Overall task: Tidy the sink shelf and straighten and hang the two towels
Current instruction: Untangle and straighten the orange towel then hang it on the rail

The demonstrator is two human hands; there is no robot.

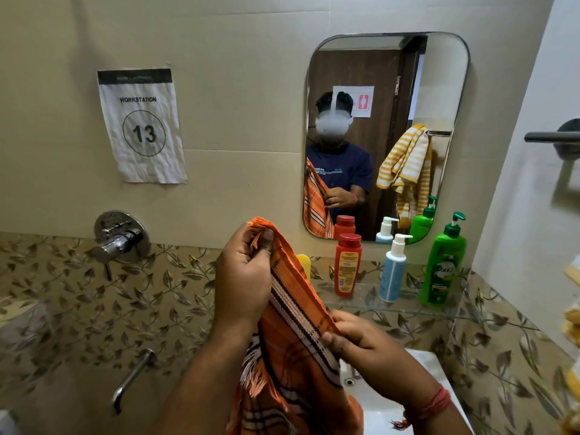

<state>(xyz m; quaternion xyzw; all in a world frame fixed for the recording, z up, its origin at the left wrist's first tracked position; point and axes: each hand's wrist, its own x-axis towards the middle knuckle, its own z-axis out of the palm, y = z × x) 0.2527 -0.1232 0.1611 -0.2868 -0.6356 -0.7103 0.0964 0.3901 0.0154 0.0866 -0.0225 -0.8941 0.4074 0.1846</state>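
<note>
An orange checked towel (292, 356) with fringed ends hangs in front of me over the sink. My left hand (243, 277) pinches its upper fringed corner. Lower down, my right hand (364, 340) grips the same edge, which runs stretched between the two hands. On the glass shelf (408, 309) under the mirror stand a red bottle (346, 265), a white and blue pump bottle (392, 268) and a green pump bottle (444, 265). A yellow object (303, 262) is half hidden behind the towel. A yellow striped towel (405, 171) shows bunched on a bar only as a mirror reflection.
The white sink (423, 372) lies below my right hand. A chrome mixer valve (120, 238) and a spout (131, 378) stick out of the wall at left. A dark towel bar (552, 137) is on the right wall. A paper sign (141, 127) hangs at left.
</note>
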